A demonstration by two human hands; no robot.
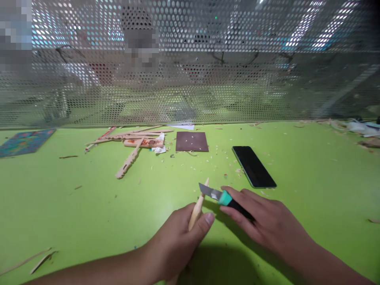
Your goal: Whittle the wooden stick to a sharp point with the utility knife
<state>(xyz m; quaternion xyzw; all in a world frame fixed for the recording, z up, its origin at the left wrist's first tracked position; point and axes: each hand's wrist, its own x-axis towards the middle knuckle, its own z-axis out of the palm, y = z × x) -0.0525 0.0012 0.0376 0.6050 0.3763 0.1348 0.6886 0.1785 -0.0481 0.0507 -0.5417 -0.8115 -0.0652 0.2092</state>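
Observation:
My left hand (181, 239) is closed around a pale wooden stick (197, 212), its narrow tip pointing up and away from me. The lower part of the stick is hidden in the hand. In my right hand (264, 219) is a utility knife (226, 199) with a teal and black handle, held between thumb and fingers. Its grey blade extends left and meets or overlaps the stick just below the tip; whether it touches is hard to tell.
A black phone (253, 166) lies beyond my right hand. Farther back are a brown sheet (192, 141), carved sticks (130, 159) and a colourful mat (27, 142). Shavings dot the green table (83, 213). A perforated metal screen (190, 87) stands behind.

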